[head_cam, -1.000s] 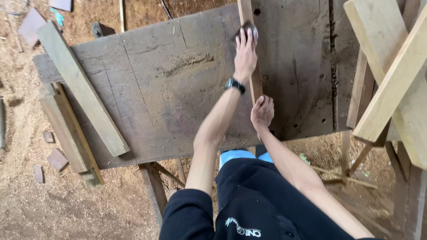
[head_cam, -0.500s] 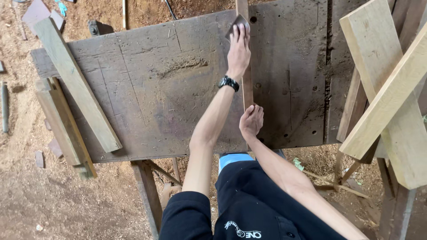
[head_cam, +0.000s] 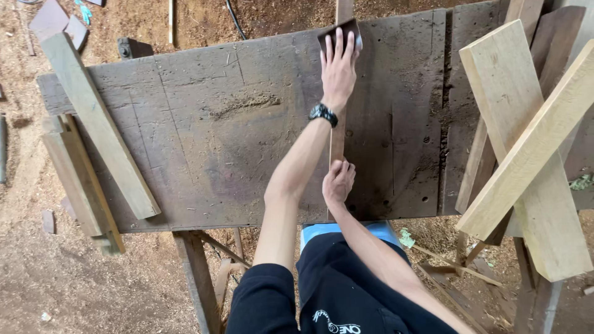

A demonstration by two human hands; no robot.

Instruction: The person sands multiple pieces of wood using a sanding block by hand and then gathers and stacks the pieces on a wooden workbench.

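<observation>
A narrow wooden strip (head_cam: pixel 337 143) lies along the old dark workbench (head_cam: pixel 210 142), running away from me. My left hand (head_cam: pixel 339 67), with a black watch on the wrist, is stretched forward and presses a dark sheet of sandpaper (head_cam: pixel 341 29) flat on the far part of the strip. The fingers lie spread over the sheet. My right hand (head_cam: pixel 338 182) is curled on the near end of the strip and pins it to the bench close to my body.
A pale plank (head_cam: pixel 99 124) lies slanted across the bench's left end, with shorter boards (head_cam: pixel 77 179) beside it. Several light planks (head_cam: pixel 526 142) are stacked crosswise at the right. Sawdust and offcuts (head_cam: pixel 55 21) cover the ground. The bench's leg (head_cam: pixel 195 278) stands below.
My left hand has slid the sandpaper farther away along the strip, toward the bench's far edge. My right hand stays on the near end.
</observation>
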